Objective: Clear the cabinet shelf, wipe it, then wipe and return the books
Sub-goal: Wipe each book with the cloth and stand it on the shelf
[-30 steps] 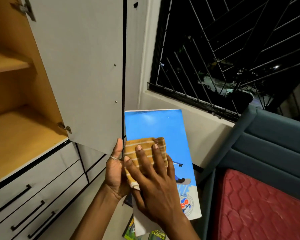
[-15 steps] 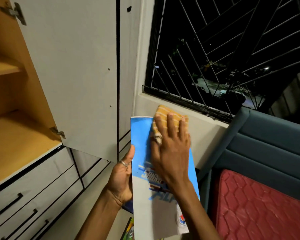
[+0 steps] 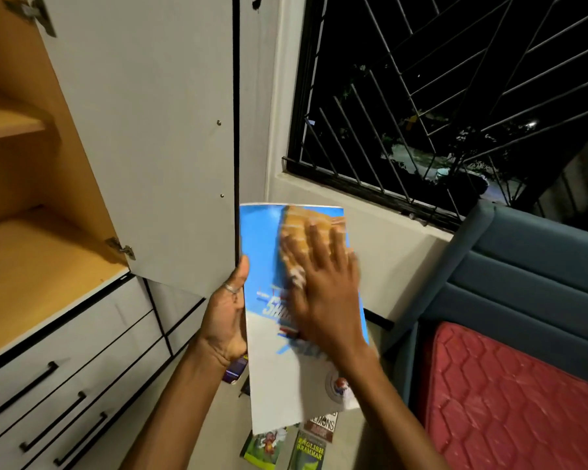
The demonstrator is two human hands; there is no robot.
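Observation:
A large blue and white book is held up in front of me, cover facing me. My left hand grips its left edge, thumb over the front. My right hand lies flat with spread fingers on the cover and presses a yellow striped cloth against the book's upper right part; the hand is blurred by motion. The wooden cabinet shelf at the left stands bare behind its open white door.
Several books lie on the floor below the held one, one titled English Grammar. White drawers with black handles sit under the shelf. A barred window is ahead, a blue headboard and red mattress at right.
My right hand slid the cloth from the book's lower middle up to its top edge, then slightly back down the cover. The book's printed title came into view.

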